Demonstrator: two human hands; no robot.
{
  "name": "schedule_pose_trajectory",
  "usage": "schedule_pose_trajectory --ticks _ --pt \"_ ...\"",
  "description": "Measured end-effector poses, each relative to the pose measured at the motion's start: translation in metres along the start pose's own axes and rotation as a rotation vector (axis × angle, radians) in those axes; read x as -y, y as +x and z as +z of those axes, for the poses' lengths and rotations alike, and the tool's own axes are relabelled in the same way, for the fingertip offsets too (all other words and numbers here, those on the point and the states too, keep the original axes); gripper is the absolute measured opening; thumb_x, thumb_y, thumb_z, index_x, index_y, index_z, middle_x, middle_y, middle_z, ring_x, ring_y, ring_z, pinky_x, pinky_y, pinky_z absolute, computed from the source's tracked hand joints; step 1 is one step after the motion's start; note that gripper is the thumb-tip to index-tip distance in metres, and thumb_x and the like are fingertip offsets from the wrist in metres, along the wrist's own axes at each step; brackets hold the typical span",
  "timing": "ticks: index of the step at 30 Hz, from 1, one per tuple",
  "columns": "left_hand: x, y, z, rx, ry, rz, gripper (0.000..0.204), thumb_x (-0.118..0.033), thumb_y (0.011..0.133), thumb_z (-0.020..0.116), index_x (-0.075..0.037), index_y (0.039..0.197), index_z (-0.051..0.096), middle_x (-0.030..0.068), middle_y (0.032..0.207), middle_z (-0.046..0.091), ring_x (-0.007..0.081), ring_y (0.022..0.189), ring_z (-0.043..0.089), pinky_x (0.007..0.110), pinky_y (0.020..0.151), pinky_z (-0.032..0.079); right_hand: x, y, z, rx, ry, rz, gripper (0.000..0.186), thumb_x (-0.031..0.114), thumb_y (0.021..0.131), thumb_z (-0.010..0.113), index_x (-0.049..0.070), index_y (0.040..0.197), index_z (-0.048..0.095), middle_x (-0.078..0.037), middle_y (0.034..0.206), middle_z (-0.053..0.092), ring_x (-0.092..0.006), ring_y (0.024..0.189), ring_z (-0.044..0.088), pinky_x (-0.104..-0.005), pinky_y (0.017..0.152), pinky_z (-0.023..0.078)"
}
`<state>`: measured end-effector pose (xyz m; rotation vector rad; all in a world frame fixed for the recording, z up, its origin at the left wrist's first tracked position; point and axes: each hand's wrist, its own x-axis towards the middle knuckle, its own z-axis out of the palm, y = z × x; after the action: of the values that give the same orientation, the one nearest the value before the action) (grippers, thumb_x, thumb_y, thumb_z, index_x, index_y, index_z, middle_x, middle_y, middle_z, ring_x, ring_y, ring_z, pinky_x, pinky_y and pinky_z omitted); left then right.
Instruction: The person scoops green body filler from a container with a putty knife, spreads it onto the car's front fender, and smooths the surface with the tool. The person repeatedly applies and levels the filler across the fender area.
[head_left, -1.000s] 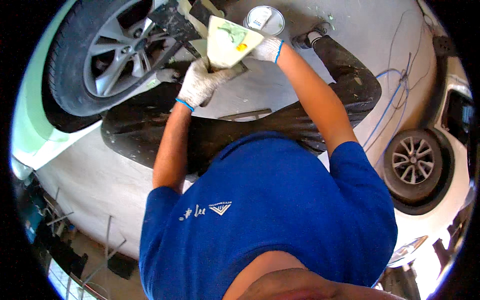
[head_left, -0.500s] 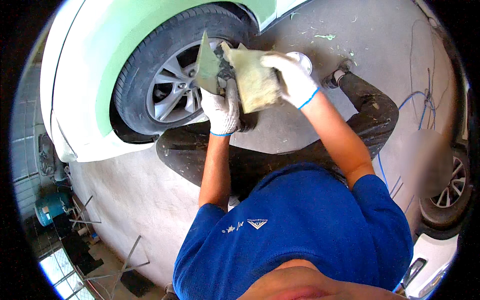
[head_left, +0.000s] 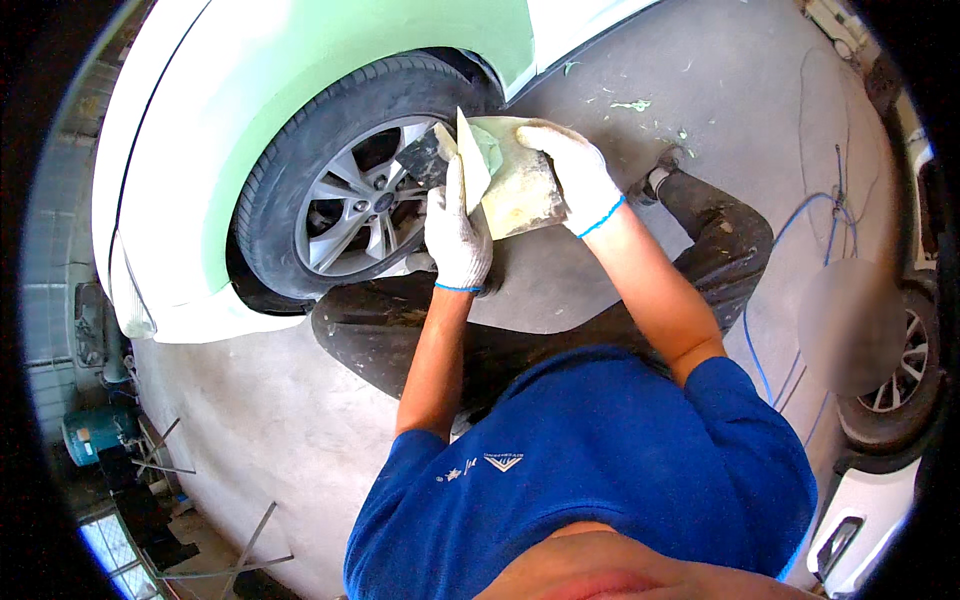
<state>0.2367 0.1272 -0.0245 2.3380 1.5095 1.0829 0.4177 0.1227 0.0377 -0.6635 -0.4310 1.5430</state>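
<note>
My left hand, in a white knit glove with blue cuff, is closed on a thin cream spreader blade and a dark, crusted piece. A pale green smear lies by the blade's face. My right hand, gloved alike, grips the side of a wider, stained cream plate, thumb over its top. The blade stands edge-up against this plate. Both are held in front of a car wheel, partly hiding it.
A white and pale green car panel arches over the wheel. My bent legs span the grey floor. Hoses and another car's wheel are at right. A teal machine and metal bars lie at left.
The view has swung to show more of the car. Since half a second ago, the blade in my left hand has moved right, against the wider plate. The round tin is now hidden.
</note>
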Motion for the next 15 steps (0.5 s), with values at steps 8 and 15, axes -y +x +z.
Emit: schedule_pose_trajectory --ticks 8,15 --pt "-0.004 -0.008 -0.002 0.060 0.010 -0.022 0.077 0.001 0.079 0.063 -0.013 0.150 0.037 0.0197 0.105 0.054 0.0382 0.087 0.061 0.042 0.075 0.052 0.010 -0.002 0.001 0.050 0.061 0.040 0.034 0.016 0.093 0.057 -0.003 0.122 0.059 -0.016 0.110 0.067 -0.0256 0.096 0.068 -0.0374 0.086 0.057" --pt "-0.004 -0.047 0.002 0.206 -0.877 -0.546 0.036 -0.009 0.090 0.064 -0.006 0.123 0.051 0.0013 0.089 0.058 0.0091 0.074 0.054 0.026 0.062 0.048 0.046 0.004 -0.006 -0.035 -0.375 -0.533 0.024 0.008 0.090 0.063 -0.002 0.112 0.067 -0.004 0.099 0.068 -0.0117 0.088 0.063 -0.0259 0.077 0.052"
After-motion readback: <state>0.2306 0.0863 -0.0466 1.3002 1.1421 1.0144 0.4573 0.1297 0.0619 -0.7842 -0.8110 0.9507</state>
